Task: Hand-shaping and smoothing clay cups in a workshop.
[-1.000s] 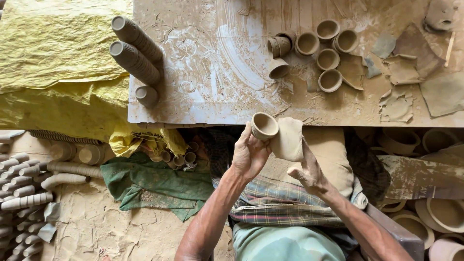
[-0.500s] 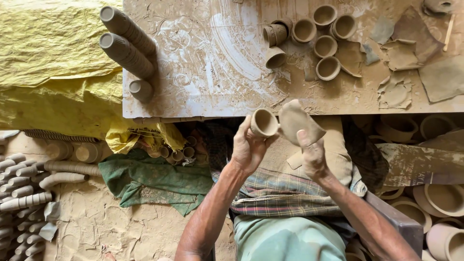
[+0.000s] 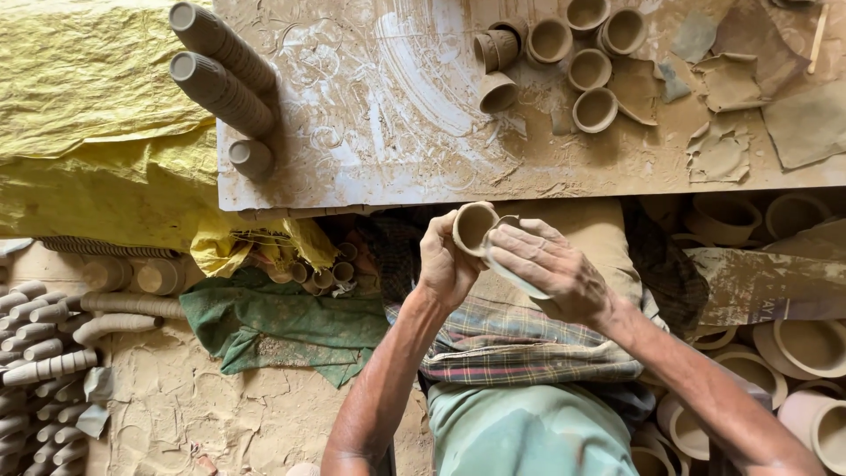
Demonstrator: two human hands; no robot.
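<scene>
Over the lap, the left hand (image 3: 445, 264) is closing its fingers around a small round unfired brown clay cup (image 3: 473, 226), mouth upward, while the right hand (image 3: 551, 269) is pressing a thin clay sheet (image 3: 511, 275) against it, just before the clay-smeared wooden surface (image 3: 397, 115) bearing finished clay cups (image 3: 590, 69).

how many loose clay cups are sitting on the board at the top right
7 loose clay cups on the board: four upright at; one cut by the top edge; two on their sides. More may lie out of frame.
</scene>
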